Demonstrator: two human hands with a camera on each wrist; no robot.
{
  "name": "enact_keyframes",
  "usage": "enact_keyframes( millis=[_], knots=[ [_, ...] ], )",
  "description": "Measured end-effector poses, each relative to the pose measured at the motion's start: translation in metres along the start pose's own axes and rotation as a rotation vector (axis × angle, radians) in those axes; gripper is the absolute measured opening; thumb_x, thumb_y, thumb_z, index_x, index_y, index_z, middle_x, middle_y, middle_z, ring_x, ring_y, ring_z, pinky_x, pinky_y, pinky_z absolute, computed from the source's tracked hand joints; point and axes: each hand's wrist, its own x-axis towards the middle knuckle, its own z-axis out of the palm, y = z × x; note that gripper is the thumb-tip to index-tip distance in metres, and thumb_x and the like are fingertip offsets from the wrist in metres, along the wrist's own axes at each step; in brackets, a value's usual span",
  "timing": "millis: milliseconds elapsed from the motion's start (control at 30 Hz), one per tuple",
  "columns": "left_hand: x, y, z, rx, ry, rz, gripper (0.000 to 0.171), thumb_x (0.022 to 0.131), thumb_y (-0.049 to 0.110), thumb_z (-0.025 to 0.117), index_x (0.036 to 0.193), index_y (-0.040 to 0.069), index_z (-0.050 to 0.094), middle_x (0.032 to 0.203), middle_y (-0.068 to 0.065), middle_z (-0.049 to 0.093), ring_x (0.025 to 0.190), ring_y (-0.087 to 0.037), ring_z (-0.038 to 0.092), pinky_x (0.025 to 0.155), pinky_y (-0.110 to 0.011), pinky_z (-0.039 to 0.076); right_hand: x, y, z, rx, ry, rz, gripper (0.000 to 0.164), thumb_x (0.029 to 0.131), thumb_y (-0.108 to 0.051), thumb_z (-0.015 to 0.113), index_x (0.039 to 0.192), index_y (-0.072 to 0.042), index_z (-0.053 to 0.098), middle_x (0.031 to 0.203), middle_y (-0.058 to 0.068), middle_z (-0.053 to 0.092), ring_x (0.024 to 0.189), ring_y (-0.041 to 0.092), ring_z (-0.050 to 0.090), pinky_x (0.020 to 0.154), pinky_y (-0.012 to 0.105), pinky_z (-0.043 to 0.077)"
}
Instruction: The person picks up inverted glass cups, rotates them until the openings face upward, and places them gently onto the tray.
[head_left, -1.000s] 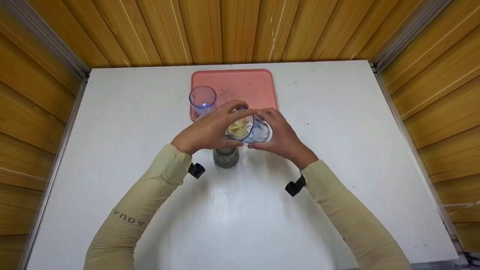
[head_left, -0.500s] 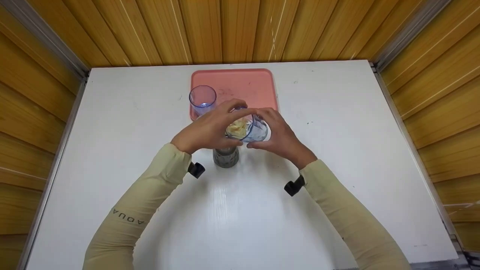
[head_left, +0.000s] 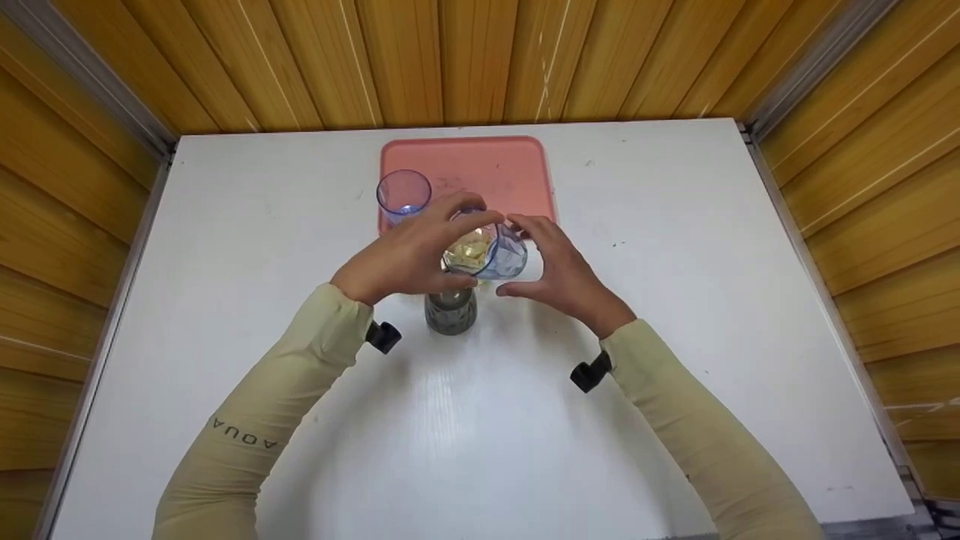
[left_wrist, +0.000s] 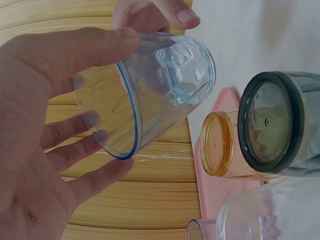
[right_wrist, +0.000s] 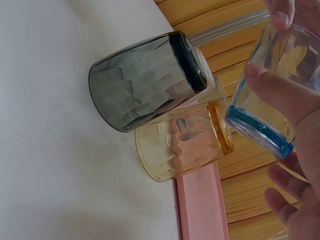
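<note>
A clear, blue-tinted tumbler (head_left: 504, 255) lies tilted in the air, its mouth to the left and its thicker blue base (right_wrist: 257, 131) to the right. My left hand (head_left: 409, 255) grips it near the mouth, thumb on one side and fingertips at the rim in the left wrist view. Around the base end curves my right hand (head_left: 562, 274), with a gap between thumb and glass in the head view. Below stands an upside-down smoky grey tumbler (head_left: 451, 313). An upside-down amber tumbler (right_wrist: 185, 140) stands beside it, mostly hidden by the held tumbler in the head view.
A pink tray (head_left: 495, 165) lies at the back of the white table (head_left: 660, 225). A bluish-purple tumbler (head_left: 403, 193) stands at the tray's left side. Another clear tumbler (left_wrist: 240, 220) shows low in the left wrist view. Wood-look panels (head_left: 480, 60) enclose the back and sides.
My left hand has moved slightly left with the tumbler. The gap between the tumbler's base and my right hand has widened, while the right hand has stayed nearly still.
</note>
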Motion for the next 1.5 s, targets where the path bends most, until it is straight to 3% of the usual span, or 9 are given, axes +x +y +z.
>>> enact_keyframes(
  millis=[200,433,833,1067,1500],
  knots=[
    [-0.002,-0.001,-0.005,0.018,0.012,0.012,0.080,0.077,0.028,0.081,0.146,0.030,0.040,0.146,-0.006,0.039,0.133,-0.023,0.043,0.106,-0.044,0.047,0.001,0.001,-0.001,-0.001,0.001,0.005,0.099,0.069,-0.039,0.085,0.149,-0.024,0.030,0.144,0.000,0.041,0.130,0.025,0.044,0.109,0.042,0.041],
    [-0.003,-0.001,-0.011,0.025,0.036,0.029,0.078,0.077,0.027,0.081,0.145,0.026,0.042,0.145,-0.007,0.040,0.132,-0.022,0.044,0.104,-0.043,0.048,0.000,0.002,0.000,-0.015,-0.003,0.024,0.098,0.070,-0.040,0.085,0.150,-0.024,0.030,0.143,-0.004,0.041,0.129,0.016,0.044,0.108,0.038,0.042],
    [-0.006,-0.003,-0.017,0.050,0.061,0.006,0.080,0.076,0.026,0.082,0.145,0.030,0.042,0.145,-0.006,0.040,0.130,-0.023,0.044,0.104,-0.044,0.049,0.000,0.002,0.002,0.012,-0.015,0.048,0.090,0.072,-0.042,0.083,0.146,-0.023,0.034,0.142,-0.003,0.041,0.130,0.022,0.044,0.107,0.040,0.043],
    [-0.006,-0.003,-0.022,0.064,0.083,-0.007,0.080,0.075,0.026,0.083,0.144,0.032,0.043,0.146,-0.006,0.040,0.130,-0.023,0.045,0.102,-0.044,0.050,0.000,0.002,0.004,0.016,-0.015,0.047,0.082,0.073,-0.043,0.082,0.141,-0.028,0.038,0.138,-0.007,0.043,0.127,0.017,0.045,0.106,0.037,0.043],
    [-0.003,-0.006,-0.032,0.110,0.131,0.033,0.078,0.074,0.022,0.084,0.142,0.027,0.045,0.141,-0.008,0.044,0.129,-0.024,0.045,0.107,-0.043,0.046,0.001,0.002,0.005,0.018,-0.021,0.018,0.077,0.075,-0.045,0.080,0.140,-0.025,0.042,0.138,-0.003,0.045,0.119,0.015,0.045,0.101,0.038,0.045]
  ],
)
